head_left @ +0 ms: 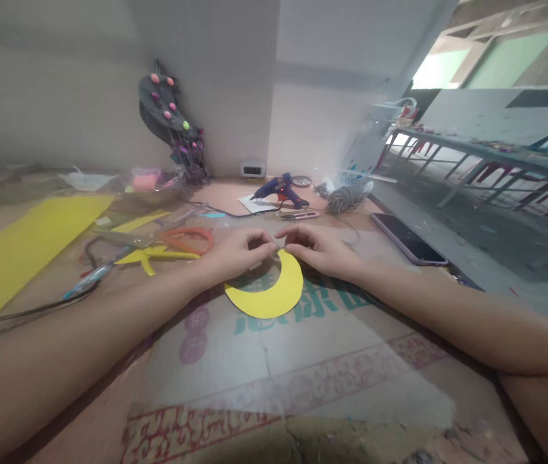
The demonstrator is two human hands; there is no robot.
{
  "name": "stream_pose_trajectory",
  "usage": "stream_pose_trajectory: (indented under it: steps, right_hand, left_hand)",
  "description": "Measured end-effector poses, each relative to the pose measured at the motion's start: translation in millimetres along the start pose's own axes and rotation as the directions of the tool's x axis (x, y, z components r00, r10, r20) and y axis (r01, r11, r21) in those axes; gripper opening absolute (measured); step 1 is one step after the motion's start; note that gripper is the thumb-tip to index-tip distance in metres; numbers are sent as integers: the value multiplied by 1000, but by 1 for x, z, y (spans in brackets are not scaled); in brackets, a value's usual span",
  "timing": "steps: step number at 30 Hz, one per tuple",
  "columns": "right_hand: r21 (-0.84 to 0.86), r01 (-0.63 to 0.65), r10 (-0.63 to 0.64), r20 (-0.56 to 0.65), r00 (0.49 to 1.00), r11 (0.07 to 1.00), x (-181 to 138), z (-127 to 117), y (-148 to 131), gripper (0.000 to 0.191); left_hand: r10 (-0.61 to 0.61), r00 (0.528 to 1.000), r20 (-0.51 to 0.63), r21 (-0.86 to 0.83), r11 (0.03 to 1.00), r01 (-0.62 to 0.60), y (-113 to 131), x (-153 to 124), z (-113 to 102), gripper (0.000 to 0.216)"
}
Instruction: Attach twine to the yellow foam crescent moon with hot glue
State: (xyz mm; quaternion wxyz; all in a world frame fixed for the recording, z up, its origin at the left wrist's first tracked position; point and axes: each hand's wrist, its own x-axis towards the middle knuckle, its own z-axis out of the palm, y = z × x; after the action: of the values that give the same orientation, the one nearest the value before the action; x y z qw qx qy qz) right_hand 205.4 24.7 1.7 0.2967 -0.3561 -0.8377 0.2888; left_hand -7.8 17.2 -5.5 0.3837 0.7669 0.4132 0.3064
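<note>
A yellow paper crescent (281, 299) lies near the middle of the table, its upper tip between my two hands. My left hand (239, 250) is closed in a pinch at the left of that tip, thumb and forefinger together. From the other side my right hand (321, 250) pinches at the same tip, its fingers bent over it. A little grey strand seems to show at the tip, too small to make out well. Behind my right hand a ball of grey yarn (347, 200) trails a loose strand toward it.
A blue glue gun (274, 187) stands behind the hands beside small snips (299, 216). Orange-handled scissors (189, 240), yellow paper scraps and a yellow sheet (27, 248) lie left. A phone (409, 238) rests right. A grey moon decoration (162, 106) hangs against the wall.
</note>
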Motion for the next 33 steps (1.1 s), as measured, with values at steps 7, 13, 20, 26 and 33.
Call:
stream_pose_trajectory:
  steps: [7,13,20,26,33]
  right_hand:
    - [-152,32,-40,-52,998,988,3,-1,-3,12]
    - [-176,36,-49,-71,996,984,2,1,-5,13]
    - [-189,25,-40,-74,996,982,2,1,-4,14]
    - [-203,21,-35,-67,997,979,3,1,-3,13]
    - [-226,27,-43,-63,997,974,5,0,1,17]
  left_hand:
    - [37,999,14,105,994,-38,2,1,-1,31]
    - [35,998,61,103,994,-41,2,2,-2,30]
    - [45,998,51,66,997,-48,-4,2,0,32]
    - [47,998,34,69,996,-50,-3,2,-1,33]
    - [-31,999,-24,13,999,31,-3,0,1,35]
